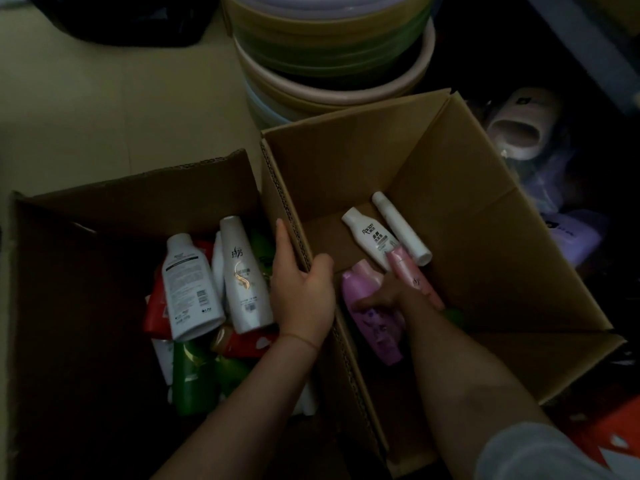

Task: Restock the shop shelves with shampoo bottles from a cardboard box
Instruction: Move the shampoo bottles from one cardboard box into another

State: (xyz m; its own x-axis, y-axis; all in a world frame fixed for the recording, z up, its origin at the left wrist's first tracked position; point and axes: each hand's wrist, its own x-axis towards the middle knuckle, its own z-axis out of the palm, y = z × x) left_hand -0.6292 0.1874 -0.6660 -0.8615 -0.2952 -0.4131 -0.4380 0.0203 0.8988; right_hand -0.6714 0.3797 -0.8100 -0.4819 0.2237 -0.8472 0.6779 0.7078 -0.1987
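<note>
Right forearm with a pale sleeve [540, 455] at the bottom edge reaches down into the right cardboard box [485, 209], and the right hand [384, 296] rests on the bottles at its bottom, fingers curled over a purple bottle [372, 323] with the thumb lying across its front; whether it truly grips the bottle or just presses on it, cannot tell in the dim light. Just beside that hand, touching it, lies a pink bottle [412, 275], and further in are a white labelled bottle [370, 237] and a slim white tube bottle [401, 228], all lying flat on the box floor; a bit of green shows by the wrist. Left hand [301, 292] grips the near wall flap between the two boxes, thumb on the right-box side, fingers stretched along the left-box side, a thin band on the wrist. Left cardboard box [131, 188] sits touching the right one and is piled with bottles: a white bottle with its back label up [190, 285], a tall white bottle with gold print [244, 278], red packs [156, 306], green bottles [192, 379] underneath. Beyond the boxes stands a stack of plastic basins [329, 57] on the pale floor [104, 105]. Right of the box, in shadow, are purple packaged items [571, 237] and a pale slipper-like thing [519, 133].
</note>
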